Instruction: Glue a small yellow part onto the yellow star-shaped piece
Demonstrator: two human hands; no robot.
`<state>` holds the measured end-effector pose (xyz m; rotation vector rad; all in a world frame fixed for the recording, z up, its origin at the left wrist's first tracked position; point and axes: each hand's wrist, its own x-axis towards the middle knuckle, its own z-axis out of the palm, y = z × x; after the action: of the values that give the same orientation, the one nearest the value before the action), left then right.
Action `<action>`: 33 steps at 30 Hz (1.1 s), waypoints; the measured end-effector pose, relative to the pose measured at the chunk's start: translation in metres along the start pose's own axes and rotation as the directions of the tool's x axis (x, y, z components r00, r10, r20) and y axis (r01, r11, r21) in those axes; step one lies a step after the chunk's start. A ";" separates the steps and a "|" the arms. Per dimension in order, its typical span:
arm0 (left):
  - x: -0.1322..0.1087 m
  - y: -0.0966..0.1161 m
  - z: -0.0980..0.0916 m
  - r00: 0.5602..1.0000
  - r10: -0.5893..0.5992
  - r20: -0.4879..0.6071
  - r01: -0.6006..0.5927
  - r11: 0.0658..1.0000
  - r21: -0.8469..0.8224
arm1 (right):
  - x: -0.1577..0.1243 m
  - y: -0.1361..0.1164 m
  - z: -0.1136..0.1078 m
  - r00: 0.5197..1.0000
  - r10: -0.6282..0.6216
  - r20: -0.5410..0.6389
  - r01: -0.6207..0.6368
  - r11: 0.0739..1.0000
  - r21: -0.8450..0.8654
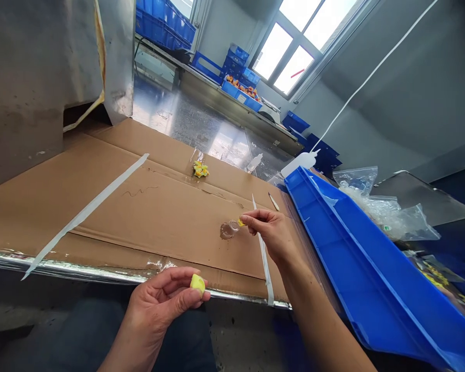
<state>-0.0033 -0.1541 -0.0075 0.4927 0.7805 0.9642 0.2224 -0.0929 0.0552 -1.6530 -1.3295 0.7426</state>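
Brown cardboard (pixel 166 206) spreads across the middle, with a window (pixel 295 37) at one o'clock. At seven o'clock, the left hand (pixel 170 297) pinches a yellow piece (pixel 197 283) between thumb and fingers. At four, the right hand (pixel 269 230) grips a smaller yellow bit (pixel 241 222) beside a clear dish (pixel 228 230); I cannot tell whether they touch. A yellow-green cluster (pixel 200 170) lies at ten o'clock

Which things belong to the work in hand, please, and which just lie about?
Apparently in use: small pale yellow piece in left hand; tiny yellow piece in right hand; clear round container.
Probably lying about: clear plastic bags; large white plastic bottle.
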 end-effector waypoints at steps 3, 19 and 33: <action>0.000 -0.001 0.000 1.000 0.020 -0.013 -0.020 1.000 -0.011 | -0.003 -0.005 0.002 0.999 -0.042 -0.014 0.040 0.991 -0.126; 0.000 -0.002 0.000 0.999 0.029 -0.022 -0.029 0.999 -0.014 | -0.002 -0.005 0.009 0.978 -0.210 -0.006 0.187 0.884 -0.429; -0.001 0.000 0.001 0.999 0.022 -0.023 -0.022 1.000 -0.017 | -0.005 -0.009 0.001 0.983 -0.182 -0.018 0.159 0.898 -0.410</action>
<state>-0.0027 -0.1547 -0.0063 0.4773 0.7881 0.9976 0.2162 -0.0969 0.0620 -1.8290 -1.6457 0.3225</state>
